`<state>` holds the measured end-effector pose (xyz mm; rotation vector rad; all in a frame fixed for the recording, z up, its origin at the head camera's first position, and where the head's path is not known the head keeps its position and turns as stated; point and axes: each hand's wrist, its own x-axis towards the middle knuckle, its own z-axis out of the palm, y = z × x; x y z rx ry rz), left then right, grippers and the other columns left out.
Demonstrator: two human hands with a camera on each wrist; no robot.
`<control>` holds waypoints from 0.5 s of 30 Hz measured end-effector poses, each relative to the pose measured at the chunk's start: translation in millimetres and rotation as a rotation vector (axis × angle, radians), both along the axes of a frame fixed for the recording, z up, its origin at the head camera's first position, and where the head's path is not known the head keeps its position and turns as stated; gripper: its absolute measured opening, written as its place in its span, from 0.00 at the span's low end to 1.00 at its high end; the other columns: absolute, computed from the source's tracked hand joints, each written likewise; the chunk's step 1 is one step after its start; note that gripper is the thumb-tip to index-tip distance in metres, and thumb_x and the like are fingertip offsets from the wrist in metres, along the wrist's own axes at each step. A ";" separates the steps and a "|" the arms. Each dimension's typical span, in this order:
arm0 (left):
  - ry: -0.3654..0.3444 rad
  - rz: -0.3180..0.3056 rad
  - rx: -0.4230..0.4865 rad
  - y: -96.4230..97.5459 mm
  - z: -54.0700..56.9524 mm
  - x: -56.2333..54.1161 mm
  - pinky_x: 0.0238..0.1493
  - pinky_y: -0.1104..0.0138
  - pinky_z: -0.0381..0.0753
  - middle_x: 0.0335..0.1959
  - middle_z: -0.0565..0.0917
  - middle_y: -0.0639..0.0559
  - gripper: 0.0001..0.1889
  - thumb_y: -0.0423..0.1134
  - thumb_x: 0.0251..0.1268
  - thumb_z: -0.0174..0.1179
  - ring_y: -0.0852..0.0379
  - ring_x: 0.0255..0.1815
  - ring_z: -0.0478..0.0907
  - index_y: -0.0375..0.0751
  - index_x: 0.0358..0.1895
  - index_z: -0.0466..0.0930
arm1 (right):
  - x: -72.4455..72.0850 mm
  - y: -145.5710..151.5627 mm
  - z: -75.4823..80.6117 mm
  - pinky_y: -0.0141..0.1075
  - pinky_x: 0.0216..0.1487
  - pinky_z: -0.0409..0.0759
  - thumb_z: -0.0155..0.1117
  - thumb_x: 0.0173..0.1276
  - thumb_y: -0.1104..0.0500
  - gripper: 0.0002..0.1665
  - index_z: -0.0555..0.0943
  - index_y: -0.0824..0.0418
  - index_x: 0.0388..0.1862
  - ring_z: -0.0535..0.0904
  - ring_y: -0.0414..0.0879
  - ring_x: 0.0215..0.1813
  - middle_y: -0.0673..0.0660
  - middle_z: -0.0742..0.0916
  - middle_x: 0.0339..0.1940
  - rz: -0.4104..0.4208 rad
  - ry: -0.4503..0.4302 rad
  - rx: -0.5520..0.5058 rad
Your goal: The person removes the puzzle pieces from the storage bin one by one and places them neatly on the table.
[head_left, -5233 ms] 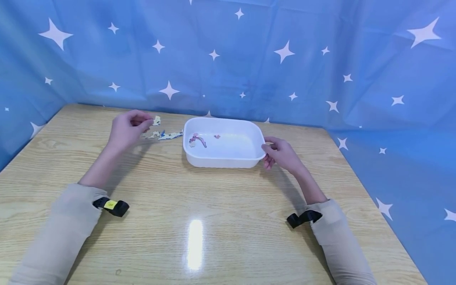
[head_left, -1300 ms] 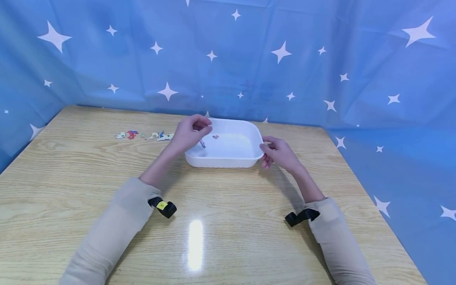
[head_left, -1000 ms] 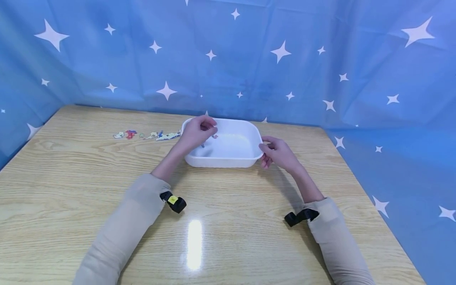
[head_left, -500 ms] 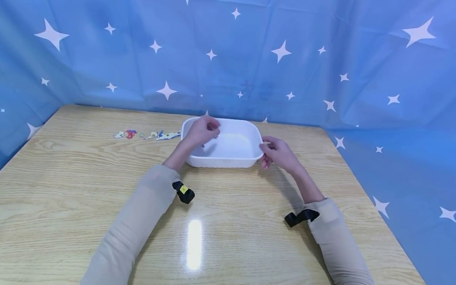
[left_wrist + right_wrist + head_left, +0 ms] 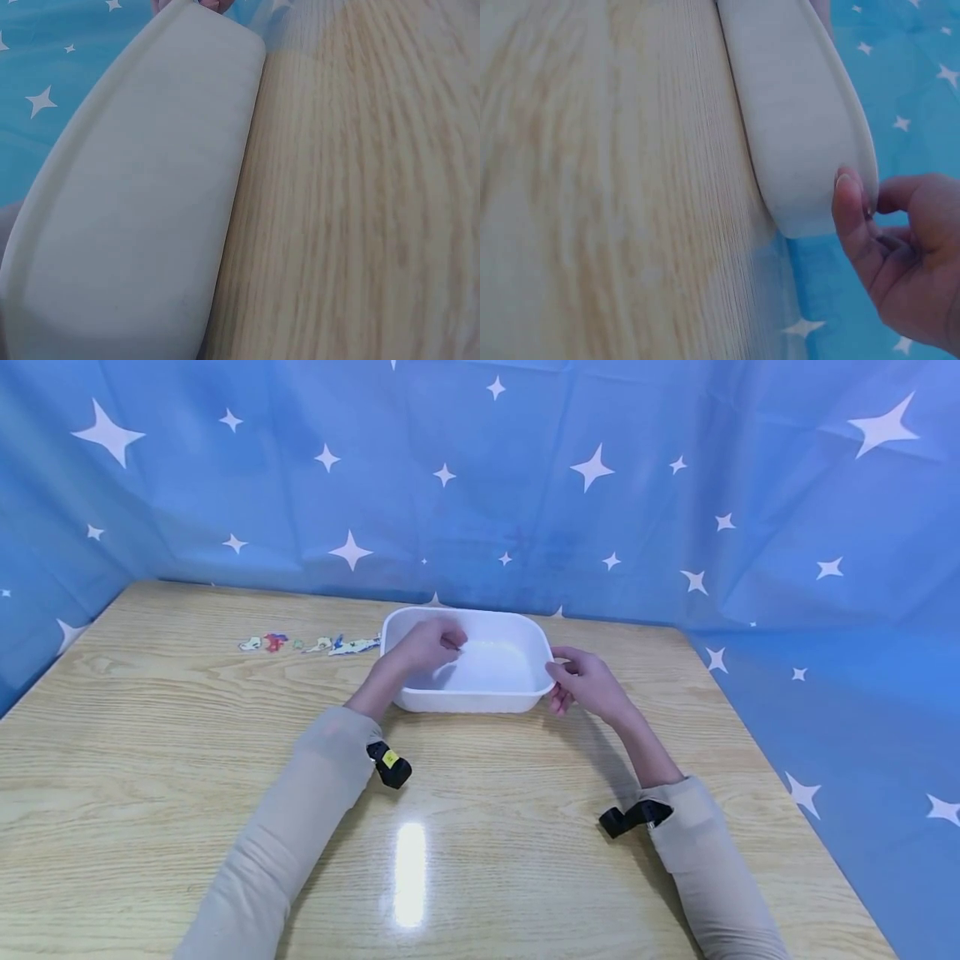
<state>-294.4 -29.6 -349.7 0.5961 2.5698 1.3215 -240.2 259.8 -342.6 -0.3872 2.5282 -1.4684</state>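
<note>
A white rectangular basin [image 5: 472,702] stands on the table near the back. My left hand [image 5: 429,645] is down inside its left half, fingers curled and blurred. I cannot tell whether it holds anything; it covers the small colourful scraps lying in there. My right hand [image 5: 592,681] grips the basin's right end, thumb at the rim. In the right wrist view the fingers of the right hand [image 5: 911,251] pinch that rim from both sides. The left wrist view is filled by the outer wall of the basin [image 5: 142,180], and the left hand's fingers are out of sight.
Several small irregular scraps lie in a row left of the basin: a pale one [image 5: 251,644], a red and blue one [image 5: 275,642], and a longer white and blue one [image 5: 354,647] near the rim. A blue star-patterned curtain [image 5: 480,485] rises behind the wooden table [image 5: 487,793].
My left hand, which pinched a pale scrap left of the basin, has moved right and lowered into the basin. The right hand has kept its grip on the rim.
</note>
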 end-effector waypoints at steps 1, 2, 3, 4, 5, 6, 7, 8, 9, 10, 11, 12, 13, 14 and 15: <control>0.002 -0.003 -0.001 -0.2 -0.1 0.1 0.62 0.60 0.76 0.52 0.83 0.36 0.13 0.24 0.69 0.57 0.44 0.57 0.78 0.26 0.55 0.79 | 0.1 0.0 -0.3 0.45 0.28 0.86 0.52 0.81 0.59 0.27 0.66 0.71 0.73 0.84 0.50 0.23 0.70 0.83 0.29 0.000 -0.001 -0.001; 0.005 -0.007 -0.001 -0.2 -0.5 -0.1 0.61 0.60 0.76 0.52 0.83 0.37 0.13 0.24 0.69 0.57 0.45 0.56 0.79 0.27 0.54 0.80 | 0.1 0.0 -0.5 0.45 0.27 0.86 0.52 0.81 0.59 0.27 0.66 0.71 0.73 0.84 0.50 0.23 0.70 0.83 0.29 0.000 0.000 -0.001; 0.009 -0.008 -0.002 -0.2 -0.2 0.2 0.61 0.60 0.76 0.51 0.83 0.38 0.12 0.24 0.70 0.57 0.45 0.56 0.79 0.28 0.54 0.80 | 0.1 0.1 -0.7 0.45 0.27 0.86 0.52 0.81 0.60 0.27 0.65 0.71 0.73 0.84 0.50 0.22 0.70 0.83 0.29 0.000 0.000 -0.003; 0.015 -0.007 -0.003 -0.3 -0.1 0.2 0.61 0.60 0.76 0.51 0.83 0.38 0.12 0.24 0.70 0.57 0.45 0.56 0.79 0.28 0.53 0.81 | 0.0 0.1 -0.8 0.45 0.27 0.86 0.52 0.81 0.60 0.27 0.65 0.71 0.73 0.84 0.50 0.22 0.70 0.83 0.29 0.000 0.001 -0.005; 0.022 -0.002 -0.006 -0.3 0.2 0.2 0.61 0.60 0.76 0.51 0.83 0.38 0.12 0.24 0.70 0.57 0.45 0.56 0.78 0.28 0.54 0.80 | -0.2 0.3 -0.8 0.45 0.27 0.86 0.52 0.81 0.60 0.27 0.66 0.71 0.73 0.83 0.50 0.22 0.70 0.83 0.28 0.000 0.003 -0.005; 0.031 0.003 -0.015 -0.3 0.6 0.2 0.61 0.59 0.76 0.52 0.83 0.37 0.13 0.23 0.69 0.56 0.45 0.56 0.78 0.28 0.54 0.80 | -0.4 0.5 -0.9 0.45 0.27 0.86 0.52 0.81 0.60 0.27 0.66 0.71 0.73 0.83 0.50 0.22 0.70 0.83 0.28 -0.001 0.003 -0.007; 0.039 0.008 -0.030 -0.3 0.8 0.0 0.62 0.59 0.75 0.53 0.82 0.37 0.14 0.23 0.69 0.56 0.45 0.57 0.78 0.28 0.55 0.80 | -0.6 0.6 -0.9 0.46 0.27 0.86 0.52 0.81 0.60 0.27 0.66 0.72 0.73 0.83 0.50 0.22 0.69 0.83 0.28 -0.002 0.004 -0.010; 0.044 0.012 -0.048 0.0 1.0 -0.1 0.63 0.59 0.74 0.54 0.82 0.37 0.15 0.22 0.69 0.54 0.44 0.58 0.77 0.27 0.57 0.79 | -0.7 0.6 -1.1 0.46 0.26 0.86 0.52 0.81 0.60 0.27 0.66 0.72 0.72 0.83 0.50 0.22 0.69 0.83 0.28 -0.003 0.005 -0.013; 0.045 0.017 -0.068 0.0 1.4 0.2 0.64 0.59 0.73 0.55 0.82 0.36 0.16 0.21 0.69 0.53 0.44 0.60 0.76 0.27 0.58 0.79 | -0.9 0.8 -1.2 0.46 0.26 0.86 0.52 0.81 0.60 0.27 0.66 0.72 0.72 0.83 0.50 0.21 0.70 0.83 0.28 -0.003 0.004 -0.016; 0.044 0.022 -0.088 0.1 1.7 0.4 0.65 0.58 0.72 0.55 0.81 0.36 0.17 0.21 0.69 0.52 0.44 0.60 0.76 0.27 0.59 0.78 | -1.0 1.0 -1.3 0.46 0.26 0.86 0.52 0.81 0.60 0.26 0.66 0.72 0.72 0.83 0.50 0.21 0.70 0.83 0.28 -0.005 0.003 -0.018; 0.041 0.024 -0.106 0.2 1.8 0.6 0.66 0.59 0.72 0.55 0.81 0.36 0.18 0.20 0.69 0.51 0.44 0.61 0.76 0.27 0.59 0.78 | -1.2 1.2 -1.4 0.46 0.26 0.86 0.52 0.81 0.60 0.26 0.67 0.72 0.72 0.83 0.50 0.21 0.70 0.83 0.28 -0.004 0.003 -0.019; 0.038 0.022 -0.121 0.4 1.7 0.9 0.66 0.59 0.72 0.55 0.82 0.37 0.18 0.20 0.68 0.51 0.44 0.61 0.76 0.27 0.59 0.78 | -1.4 1.3 -1.7 0.46 0.26 0.86 0.52 0.81 0.60 0.26 0.67 0.72 0.72 0.83 0.51 0.21 0.70 0.83 0.28 -0.006 0.001 -0.020; 0.033 0.020 -0.129 0.5 1.4 1.2 0.66 0.59 0.72 0.54 0.82 0.37 0.18 0.20 0.68 0.51 0.45 0.60 0.76 0.28 0.59 0.78 | -1.4 1.5 -1.9 0.47 0.27 0.86 0.52 0.81 0.61 0.26 0.67 0.72 0.72 0.83 0.51 0.21 0.70 0.83 0.28 -0.004 -0.001 -0.020; 0.029 0.020 -0.132 0.6 1.2 1.7 0.65 0.60 0.72 0.53 0.83 0.38 0.18 0.20 0.68 0.51 0.46 0.59 0.77 0.28 0.58 0.79 | -1.6 1.6 -2.0 0.47 0.27 0.86 0.52 0.81 0.61 0.26 0.67 0.72 0.72 0.83 0.51 0.21 0.71 0.83 0.28 -0.004 -0.002 -0.019; 0.025 0.018 -0.126 0.7 1.0 2.1 0.63 0.60 0.73 0.51 0.83 0.39 0.17 0.20 0.68 0.52 0.46 0.56 0.77 0.28 0.57 0.80 | -1.6 1.7 -2.0 0.47 0.27 0.86 0.52 0.81 0.60 0.26 0.66 0.72 0.72 0.83 0.51 0.21 0.71 0.83 0.29 -0.004 -0.003 -0.017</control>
